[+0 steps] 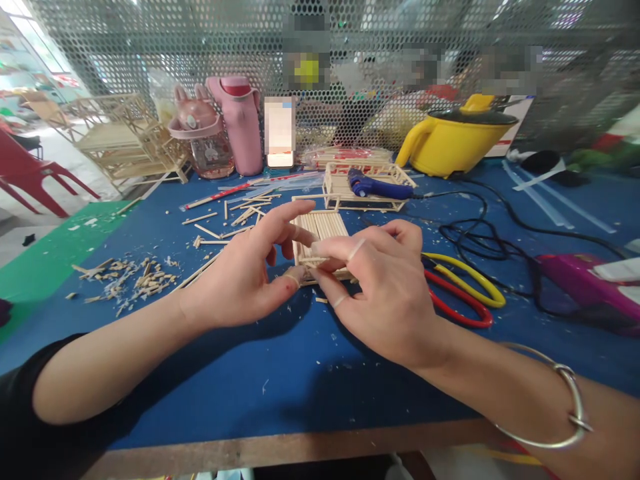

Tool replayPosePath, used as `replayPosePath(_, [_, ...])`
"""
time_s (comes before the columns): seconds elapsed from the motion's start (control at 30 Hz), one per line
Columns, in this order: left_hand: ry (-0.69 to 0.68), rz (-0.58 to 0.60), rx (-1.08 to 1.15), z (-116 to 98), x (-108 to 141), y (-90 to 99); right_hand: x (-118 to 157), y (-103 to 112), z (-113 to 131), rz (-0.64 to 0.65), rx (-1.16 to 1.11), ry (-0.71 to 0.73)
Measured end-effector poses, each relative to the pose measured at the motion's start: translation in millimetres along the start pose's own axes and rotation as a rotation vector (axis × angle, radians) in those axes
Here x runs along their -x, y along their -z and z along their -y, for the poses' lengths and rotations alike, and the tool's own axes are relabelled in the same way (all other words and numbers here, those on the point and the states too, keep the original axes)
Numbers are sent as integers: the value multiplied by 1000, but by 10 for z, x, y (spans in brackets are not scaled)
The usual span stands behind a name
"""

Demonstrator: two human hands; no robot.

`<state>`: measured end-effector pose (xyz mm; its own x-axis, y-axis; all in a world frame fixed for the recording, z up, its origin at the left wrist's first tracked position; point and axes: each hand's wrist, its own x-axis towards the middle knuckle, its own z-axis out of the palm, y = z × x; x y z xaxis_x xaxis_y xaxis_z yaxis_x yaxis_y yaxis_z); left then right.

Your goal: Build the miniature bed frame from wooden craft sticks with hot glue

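A small slatted piece made of thin wooden sticks [330, 225] lies on the blue table between my hands. My right hand [383, 287] pinches a short stick [314, 259] between thumb and fingertips, over the piece's near left corner. My left hand [255, 263] is at the piece's left side, its thumb tip touching the near left corner and its index finger stretched over the slats. Its thumb and fingers are apart, with nothing held between them.
Behind is a stick frame [333, 183] with a blue glue gun [383, 189] on it. Red-and-yellow-handled cutters [463, 313] lie right, near black cables. Loose sticks and offcuts [153, 277] are left. Pink bottle [245, 127], phone [280, 133] and yellow pot [450, 143] stand at the back.
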<state>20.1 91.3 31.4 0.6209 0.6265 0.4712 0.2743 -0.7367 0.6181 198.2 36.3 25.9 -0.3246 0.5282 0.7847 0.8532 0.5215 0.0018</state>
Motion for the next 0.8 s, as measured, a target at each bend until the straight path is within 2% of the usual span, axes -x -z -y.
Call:
replayPosePath(0.13, [9, 48, -15, -10, -54, 37, 3, 3, 4, 7, 16, 5])
replayPosePath(0.3, [43, 114, 71, -8, -113, 73, 17, -12, 8, 38, 39, -5])
replayPosePath(0.57, [104, 104, 205, 31, -95, 61, 23, 64, -37, 7, 27, 29])
replayPosePath(0.67, [98, 102, 209, 19, -87, 48, 26, 151, -101, -15, 7, -54])
replayPosePath(0.8, [96, 98, 195, 12, -67, 35, 27, 205, -183, 46, -47, -234])
